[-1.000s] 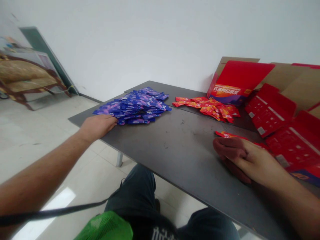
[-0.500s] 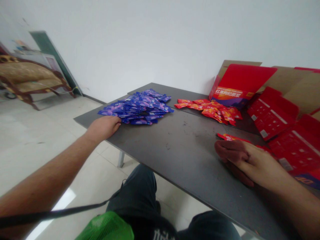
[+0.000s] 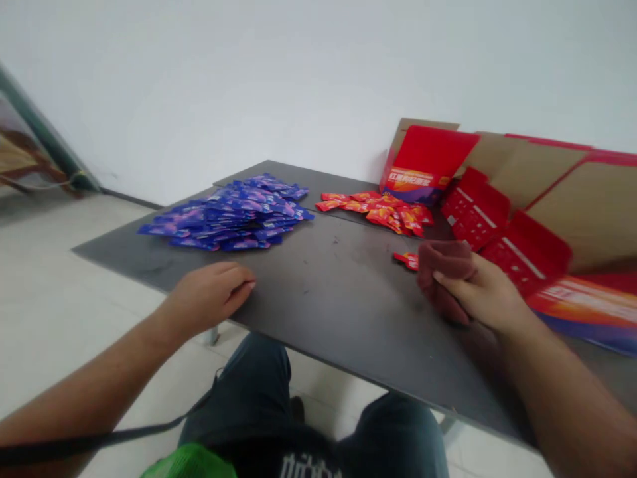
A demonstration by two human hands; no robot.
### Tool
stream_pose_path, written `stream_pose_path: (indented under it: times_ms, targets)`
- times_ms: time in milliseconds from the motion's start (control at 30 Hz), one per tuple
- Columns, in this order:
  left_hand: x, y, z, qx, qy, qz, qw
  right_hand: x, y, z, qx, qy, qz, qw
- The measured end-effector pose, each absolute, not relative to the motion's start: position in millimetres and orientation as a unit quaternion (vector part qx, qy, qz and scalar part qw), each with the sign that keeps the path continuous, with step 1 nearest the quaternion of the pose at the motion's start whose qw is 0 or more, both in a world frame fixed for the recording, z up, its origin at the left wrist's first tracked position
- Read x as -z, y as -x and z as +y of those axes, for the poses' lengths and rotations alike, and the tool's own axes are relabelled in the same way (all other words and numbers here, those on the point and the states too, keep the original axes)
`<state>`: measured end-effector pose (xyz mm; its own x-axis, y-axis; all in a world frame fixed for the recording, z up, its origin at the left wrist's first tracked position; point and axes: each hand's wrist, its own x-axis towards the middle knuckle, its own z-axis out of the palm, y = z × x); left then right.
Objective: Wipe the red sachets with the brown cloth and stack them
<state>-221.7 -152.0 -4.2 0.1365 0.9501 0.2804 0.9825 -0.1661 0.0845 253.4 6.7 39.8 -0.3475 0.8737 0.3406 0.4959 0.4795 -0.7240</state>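
My left hand (image 3: 212, 295) is over the front edge of the dark table (image 3: 338, 299), fingers curled together with nothing visible in them. Just beyond it lies a spread pile of blue-purple sachets (image 3: 233, 216). My right hand (image 3: 490, 292) grips a folded reddish-brown cloth (image 3: 442, 272) above the table's right part. Partly hidden behind the cloth, a red-orange sachet (image 3: 407, 260) lies on the tabletop. Farther back is a loose heap of red-orange sachets (image 3: 381, 209).
At the back right stands an open red box (image 3: 423, 159) with printed lettering. Several more red cartons (image 3: 527, 252) and brown cardboard (image 3: 577, 192) crowd the right side. A white wall (image 3: 298, 79) rises behind the table. My legs (image 3: 253, 378) are below the front edge.
My left hand has left the edge of the blue-purple pile and come nearer the table's front edge. The cloth in my right hand has shifted slightly. The view has turned right.
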Motion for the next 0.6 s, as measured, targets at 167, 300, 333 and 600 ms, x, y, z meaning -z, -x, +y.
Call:
stream_pose_path:
  times_ms: [167, 300, 333, 600]
  targets:
    - [1, 160, -120, 0.158, 0.821, -0.547, -0.046, -53, -276, 34, -0.229, 0.485, -0.645, 0.544]
    - [-6, 97, -81, 0.13, 0.871, -0.468, -0.068, -62, -286, 57, -0.238, 0.447, -0.602, 0.617]
    - [-8, 82, -69, 0.122, 0.882, -0.451, -0.068, -62, -286, 61, -0.24, 0.44, -0.609, 0.615]
    - [-10, 25, 34, 0.142, 0.888, -0.437, -0.011, -22, -285, 77, -0.241, 0.478, -0.616, 0.577]
